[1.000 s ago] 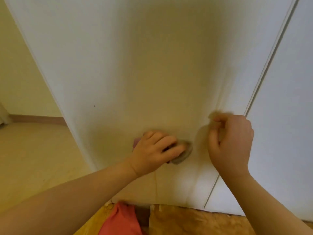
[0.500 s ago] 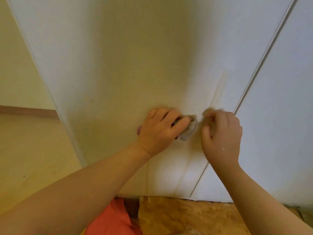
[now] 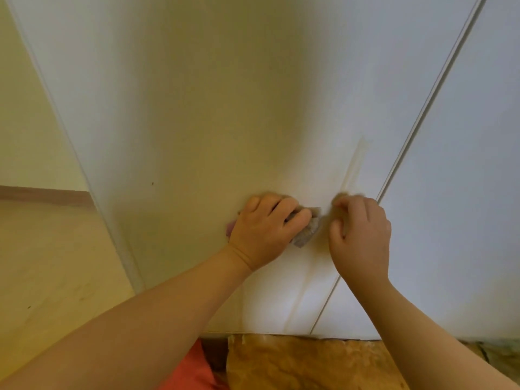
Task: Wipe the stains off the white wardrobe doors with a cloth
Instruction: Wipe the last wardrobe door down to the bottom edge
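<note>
Streak (image 3: 353, 170) slants along the door (image 3: 225, 108), just right of the cloth (image 3: 306, 233) that the left hand (image 3: 264, 229) grips. Right hand (image 3: 361, 240), curled and seemingly empty, lies nearer it.

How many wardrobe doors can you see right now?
2. One door fills the middle, where the left hand holds the cloth against it; the other door is right of the gap. More may lie out of frame.

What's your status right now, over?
Left hand grips cloth on wardrobe door. Right hand curled at streak. Nothing blocking.
</note>
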A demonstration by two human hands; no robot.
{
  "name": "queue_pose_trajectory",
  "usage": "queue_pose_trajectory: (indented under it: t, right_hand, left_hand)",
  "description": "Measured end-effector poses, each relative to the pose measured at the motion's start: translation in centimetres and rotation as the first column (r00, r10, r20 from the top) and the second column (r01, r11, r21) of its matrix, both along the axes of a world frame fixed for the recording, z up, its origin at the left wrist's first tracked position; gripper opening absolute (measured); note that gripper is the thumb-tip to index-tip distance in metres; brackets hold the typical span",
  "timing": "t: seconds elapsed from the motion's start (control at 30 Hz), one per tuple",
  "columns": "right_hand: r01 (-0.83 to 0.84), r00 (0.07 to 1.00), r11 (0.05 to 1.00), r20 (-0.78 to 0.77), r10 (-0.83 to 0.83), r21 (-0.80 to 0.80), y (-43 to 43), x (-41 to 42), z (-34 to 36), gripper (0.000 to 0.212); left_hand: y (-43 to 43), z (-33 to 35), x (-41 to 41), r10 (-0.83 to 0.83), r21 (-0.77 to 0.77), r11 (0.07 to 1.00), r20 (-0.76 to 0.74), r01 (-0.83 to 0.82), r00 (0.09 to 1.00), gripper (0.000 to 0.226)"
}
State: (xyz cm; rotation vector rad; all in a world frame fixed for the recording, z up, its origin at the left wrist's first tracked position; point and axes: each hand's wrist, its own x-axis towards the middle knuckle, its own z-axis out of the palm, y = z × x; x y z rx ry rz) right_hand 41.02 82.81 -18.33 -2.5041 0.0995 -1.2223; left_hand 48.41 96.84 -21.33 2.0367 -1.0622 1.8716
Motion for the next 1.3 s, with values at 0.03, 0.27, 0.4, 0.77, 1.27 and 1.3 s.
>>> queue_pose_trajectory:
  t: [0.03,0.27,0.4,0.77,1.27,1.3]
  right_hand:
    - [-0.006,1.000,1.000,-0.001,0.006,0.002,-0.1,0.0,-0.1,0.033]
    - [-0.005,1.000,0.998,0.021,0.004,0.055,-2.0,-2.2,2.1,0.033]
    - [0.021,0.998,0.996,0.054,-0.026,0.090,-2.7,-2.2,3.0,0.032]
    - [0.021,1.000,0.981,0.004,-0.022,0.191,-3.9,-2.8,2.3,0.032]
    - [-0.018,0.995,0.937,-0.090,0.053,0.350,-3.7,-4.5,0.6,0.036]
    - [-0.020,0.994,0.930,-0.094,0.059,0.366,-3.5,-4.4,0.6,0.036]
  left_hand:
    - [0.1,-0.1,0.0,0.004,0.019,1.000,-0.050,-0.003,0.999,0.015]
    - [-1.1,6.3,-2.7,-0.133,-0.142,0.982,-0.076,0.121,0.988,0.018]
    - [-3.8,12.0,-3.0,-0.064,-0.305,0.946,0.164,0.112,0.984,0.015]
    - [-3.8,5.2,-1.4,0.030,0.249,0.967,0.099,-0.054,0.995,0.032]
    - [-4.3,9.4,-1.0,0.067,0.146,0.986,0.058,-0.075,0.996,0.021]
    - [-4.9,9.2,-1.1,0.051,0.086,0.995,0.036,-0.054,0.998,0.021]
